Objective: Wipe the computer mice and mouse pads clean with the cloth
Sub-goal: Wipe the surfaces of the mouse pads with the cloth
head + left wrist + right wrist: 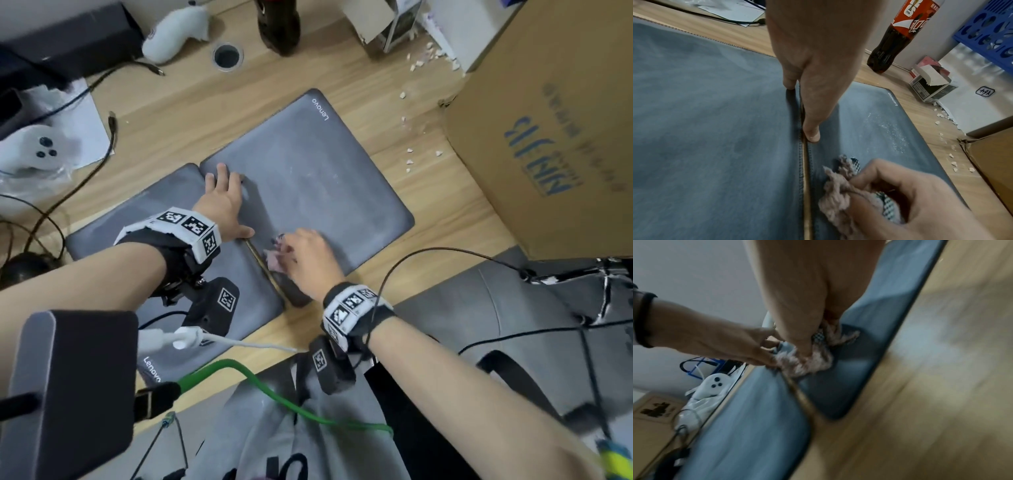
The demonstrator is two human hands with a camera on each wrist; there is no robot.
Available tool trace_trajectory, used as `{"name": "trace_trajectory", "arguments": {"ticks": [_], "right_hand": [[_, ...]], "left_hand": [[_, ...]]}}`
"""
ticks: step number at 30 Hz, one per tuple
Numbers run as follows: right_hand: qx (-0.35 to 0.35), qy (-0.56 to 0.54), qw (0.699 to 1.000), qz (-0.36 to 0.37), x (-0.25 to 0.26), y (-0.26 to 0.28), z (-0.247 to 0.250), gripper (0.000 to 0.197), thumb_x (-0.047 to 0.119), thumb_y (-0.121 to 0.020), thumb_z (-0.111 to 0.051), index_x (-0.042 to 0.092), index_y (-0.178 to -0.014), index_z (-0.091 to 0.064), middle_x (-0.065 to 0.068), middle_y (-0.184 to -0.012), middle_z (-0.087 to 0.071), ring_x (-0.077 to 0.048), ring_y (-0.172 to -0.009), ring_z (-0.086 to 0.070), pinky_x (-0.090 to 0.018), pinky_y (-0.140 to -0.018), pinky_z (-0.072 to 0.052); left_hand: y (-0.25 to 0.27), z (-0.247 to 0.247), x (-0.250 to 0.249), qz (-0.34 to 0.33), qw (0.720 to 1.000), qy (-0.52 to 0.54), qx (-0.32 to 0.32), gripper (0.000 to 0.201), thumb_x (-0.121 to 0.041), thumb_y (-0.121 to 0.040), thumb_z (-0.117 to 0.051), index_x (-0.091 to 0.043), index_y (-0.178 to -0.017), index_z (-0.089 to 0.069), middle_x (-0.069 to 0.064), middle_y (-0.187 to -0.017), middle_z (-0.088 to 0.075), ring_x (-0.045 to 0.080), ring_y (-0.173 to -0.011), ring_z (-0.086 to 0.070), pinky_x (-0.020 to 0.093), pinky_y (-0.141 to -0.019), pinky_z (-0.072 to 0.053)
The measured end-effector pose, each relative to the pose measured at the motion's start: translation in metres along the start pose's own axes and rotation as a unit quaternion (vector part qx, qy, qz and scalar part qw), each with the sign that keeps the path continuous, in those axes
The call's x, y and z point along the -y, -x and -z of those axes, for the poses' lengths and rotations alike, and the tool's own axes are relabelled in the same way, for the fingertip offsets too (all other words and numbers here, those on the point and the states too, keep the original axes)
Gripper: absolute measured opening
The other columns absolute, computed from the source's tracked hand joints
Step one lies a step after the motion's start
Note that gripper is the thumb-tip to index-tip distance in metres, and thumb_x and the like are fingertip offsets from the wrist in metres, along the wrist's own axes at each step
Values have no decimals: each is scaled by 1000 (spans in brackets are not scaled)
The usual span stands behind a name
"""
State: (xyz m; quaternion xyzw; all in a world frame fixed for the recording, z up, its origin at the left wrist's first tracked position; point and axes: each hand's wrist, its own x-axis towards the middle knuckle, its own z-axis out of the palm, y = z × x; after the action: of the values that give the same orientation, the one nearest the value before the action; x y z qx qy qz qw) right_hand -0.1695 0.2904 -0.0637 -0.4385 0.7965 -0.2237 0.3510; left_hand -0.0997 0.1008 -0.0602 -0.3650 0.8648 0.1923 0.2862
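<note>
Only left wrist: bottle [898, 37], pad dust [890, 133]

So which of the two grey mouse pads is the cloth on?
The right-hand mouse pad, the one nearer the cardboard box. The right hand grips the cloth on it; the left pad has none.

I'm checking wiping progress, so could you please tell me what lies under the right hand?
The right hand grips a bunched pinkish cloth and presses it on the right mouse pad near its left edge. The pad surface beneath the cloth is covered, so its cleanliness cannot be seen.
</note>
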Motion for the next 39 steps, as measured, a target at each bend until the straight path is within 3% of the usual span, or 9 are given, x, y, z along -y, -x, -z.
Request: {"name": "trace_trajectory", "arguments": {"ticks": [2,6,10,16,20,26,30,34,39], "right_hand": [[12,1,1000,17,-19,-2,20,11,7,-80,-65,9,-91,-69,-12,-93,-62,-29,-91,-58,-23,-75,-35],[-123,12,984,-126,-73,-21,94,5,19,-86,-68,15,-89,-68,-6,-101,-67,-21,-91,-61,-21,-70,-35],[-186,14,968,-166,-74,-33,104,8,18,-88,-64,11,-90,-67,-8,-100,-69,-23,-91,-62,-22,-70,-36],[-38,1,999,-12,3,-33,10,8,14,-84,-62,10,-86,-69,-14,-93,-65,-34,-90,-59,-36,-80,-43],[41,17,999,32,-19,-21,27,6,10,-78,-70,9,-84,-69,-12,-86,-61,-31,-88,-58,-30,-76,-37],[21,31,999,0,-42,-10,49,4,12,-81,-71,8,-82,-69,-9,-84,-61,-27,-82,-58,-22,-66,-32],[1,22,999,39,2,-75,40,9,14,-85,-65,7,-89,-70,-15,-94,-66,-31,-89,-60,-28,-71,-35],[-2,53,998,31,35,-149,41,11,25,-89,-64,15,-92,-67,-6,-100,-69,-23,-94,-63,-24,-70,-41],[11,57,998,19,36,-149,45,8,22,-88,-65,15,-91,-67,-6,-99,-69,-22,-94,-62,-23,-70,-39]], "left_hand": [[0,-1,0,3,1000,5,1,100,-28,-74,-85,-3,-145,-19,22,-155,-6,44,-143,-11,53,-109,-34],[1,-5,2,-3,1000,23,-8,96,-26,-73,-86,-2,-142,-22,20,-153,-7,43,-142,-12,49,-105,-37],[0,-7,3,-3,1000,21,-10,96,-27,-73,-86,-2,-140,-23,21,-153,-8,44,-141,-13,49,-102,-39],[1,-3,1,-1,1000,1,-4,97,-29,-74,-85,-1,-142,-22,22,-155,-7,45,-141,-15,50,-101,-39],[4,0,1,7,1000,-4,2,109,-32,-75,-84,-2,-149,-10,20,-160,0,41,-146,-8,51,-107,-36],[13,-1,4,28,1000,10,2,117,-37,-81,-79,-8,-155,7,6,-164,16,25,-152,8,50,-114,-33],[11,-1,8,25,1000,13,5,121,-37,-78,-81,-9,-156,7,6,-164,15,25,-152,7,48,-115,-31],[10,-2,8,13,1000,1,15,121,-39,-81,-78,-8,-155,13,7,-164,19,25,-152,10,45,-118,-26],[11,0,7,16,1000,-9,25,122,-39,-81,-78,-7,-155,13,8,-164,19,26,-152,10,47,-117,-28]]}}
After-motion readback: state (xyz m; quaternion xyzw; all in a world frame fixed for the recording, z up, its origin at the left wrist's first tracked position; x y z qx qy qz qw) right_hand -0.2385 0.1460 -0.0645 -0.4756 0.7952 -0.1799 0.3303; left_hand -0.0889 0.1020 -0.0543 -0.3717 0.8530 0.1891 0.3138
